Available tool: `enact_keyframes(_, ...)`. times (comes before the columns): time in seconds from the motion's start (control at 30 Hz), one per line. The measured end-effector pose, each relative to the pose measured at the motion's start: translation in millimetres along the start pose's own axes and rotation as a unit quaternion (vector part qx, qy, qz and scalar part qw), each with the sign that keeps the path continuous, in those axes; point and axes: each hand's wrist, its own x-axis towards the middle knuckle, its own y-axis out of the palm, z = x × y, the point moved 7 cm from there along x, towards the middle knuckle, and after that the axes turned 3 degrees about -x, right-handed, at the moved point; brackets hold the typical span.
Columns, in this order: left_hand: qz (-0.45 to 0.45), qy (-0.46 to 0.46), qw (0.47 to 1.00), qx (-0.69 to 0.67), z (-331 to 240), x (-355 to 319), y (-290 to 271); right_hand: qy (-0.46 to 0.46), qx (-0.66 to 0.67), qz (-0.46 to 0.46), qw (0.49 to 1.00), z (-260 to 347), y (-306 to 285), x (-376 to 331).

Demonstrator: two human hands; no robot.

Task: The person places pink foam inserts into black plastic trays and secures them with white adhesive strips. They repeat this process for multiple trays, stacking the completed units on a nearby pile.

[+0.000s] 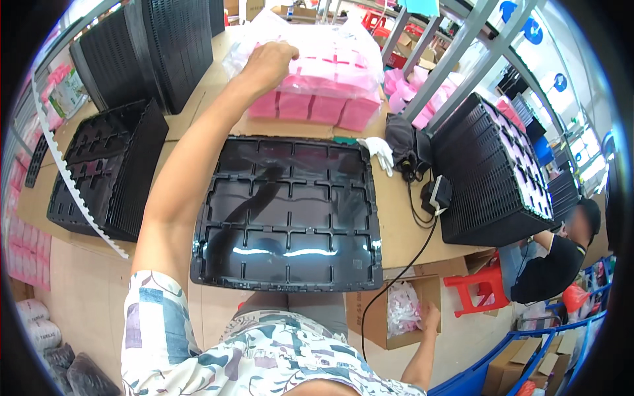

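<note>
At the far side of the table, my left hand [271,65] is closed, its fingers pinching the clear plastic bag [310,43] that lies over a stack of pink foam blocks [310,109]. My right hand [430,317] is low at the right, by the edge of a cardboard box [371,317] holding crumpled clear and pink plastic scraps [403,307]; its fingers are too small to read. In front of me lies a black plastic tray [264,210] with divided compartments, and none of them holds anything.
Stacks of black trays stand at left [99,165], far left [148,59] and right [489,175]. White gloves [378,155], a black pouch [404,142] and a corded adapter [437,194] sit right of the tray. A person [551,264] is beside a red stool [479,290].
</note>
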Motion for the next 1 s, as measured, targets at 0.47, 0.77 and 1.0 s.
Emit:
enact_keyframes(0.47, 0.172, -0.156, 0.972, 0.026, 61, 24, 58, -0.443, 0.143, -0.069, 0.882, 519, -255, -37)
enact_keyframes(0.77, 0.154, -0.181, 0.971, 0.0, 81, 31, 85, -0.611, -0.014, -0.014, 0.791, 812, -123, 143)
enact_keyframes(1.0, 0.111, -0.039, 0.993, -0.033, 29, 7, 39, -0.583, -0.09, 0.074, 0.804, 827, -73, 169)
